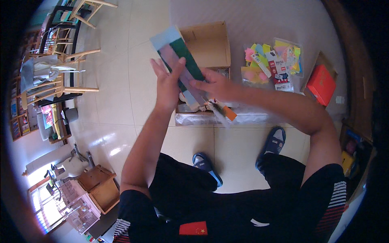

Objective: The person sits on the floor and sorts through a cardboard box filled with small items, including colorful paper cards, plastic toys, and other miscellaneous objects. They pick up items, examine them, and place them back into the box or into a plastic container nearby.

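A long, narrow green and pale blue box (190, 63) is held at a slant above an open cardboard box (209, 42). My left hand (170, 82) supports its left side, with the thumb lying across the face. My right hand (215, 83) grips its right edge near the middle, fingers and thumb on it. Just below the narrow box's lower end are a small orange piece (229, 113) and some blurred items that I cannot make out. Part of the cardboard box's contents is hidden by my hands.
At the right are a clear plastic tray (301, 57) of colourful paper pieces, flat printed packets (281, 74) and a red box (321, 85). Clear plastic sheeting (255, 119) lies by my slippered feet. Wooden chairs (60, 88) stand at the far left.
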Available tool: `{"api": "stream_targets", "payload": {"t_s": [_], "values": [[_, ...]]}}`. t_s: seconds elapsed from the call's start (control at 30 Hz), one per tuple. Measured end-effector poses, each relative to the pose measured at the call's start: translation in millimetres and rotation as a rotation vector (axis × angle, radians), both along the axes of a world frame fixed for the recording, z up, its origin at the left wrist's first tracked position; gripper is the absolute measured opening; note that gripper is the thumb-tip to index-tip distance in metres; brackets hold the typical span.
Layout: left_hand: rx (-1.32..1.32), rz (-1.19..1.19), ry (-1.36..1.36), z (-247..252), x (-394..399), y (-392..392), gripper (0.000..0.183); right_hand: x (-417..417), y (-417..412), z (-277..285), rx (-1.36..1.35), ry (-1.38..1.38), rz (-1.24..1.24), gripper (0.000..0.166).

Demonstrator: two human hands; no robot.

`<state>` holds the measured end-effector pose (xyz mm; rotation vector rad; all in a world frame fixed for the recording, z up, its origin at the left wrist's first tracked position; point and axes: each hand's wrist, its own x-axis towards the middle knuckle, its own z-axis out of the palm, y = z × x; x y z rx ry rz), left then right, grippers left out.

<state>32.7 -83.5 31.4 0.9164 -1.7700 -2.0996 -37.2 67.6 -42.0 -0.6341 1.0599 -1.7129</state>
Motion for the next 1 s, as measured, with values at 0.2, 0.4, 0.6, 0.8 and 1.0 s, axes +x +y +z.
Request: {"api": "stream_targets", "payload": {"t_s": [0.2, 0.4, 0.6, 0.8, 1.0], "values": [[0.562, -0.293, 0.027, 9.1, 4.5, -17.4, 0.052, -31.3, -21.0, 18.5, 0.314, 0.108, 0.275, 0.054], [0.730, -0.415, -0.081, 3.6, 22.2, -47.4, 0.041, -63.1, -43.9, 4.5, 0.277, 0.576, -0.425, 0.063], [0.581, -0.476, -0.285, 16.4, 29.5, -22.3, 0.045, -77.5, -48.7, 0.6, 0.095, 0.682, -0.100, 0.074], [0.524, -0.501, -0.354, 23.9, 38.6, -33.2, 0.047, -76.4, -52.6, -8.4, 0.082, 0.527, -0.032, 0.056], [0.528, -0.213, -0.279, 8.2, 52.1, -74.6, 0.042, -44.0, -21.6, -33.8, 0.577, 1.139, 0.387, 0.036]]}}
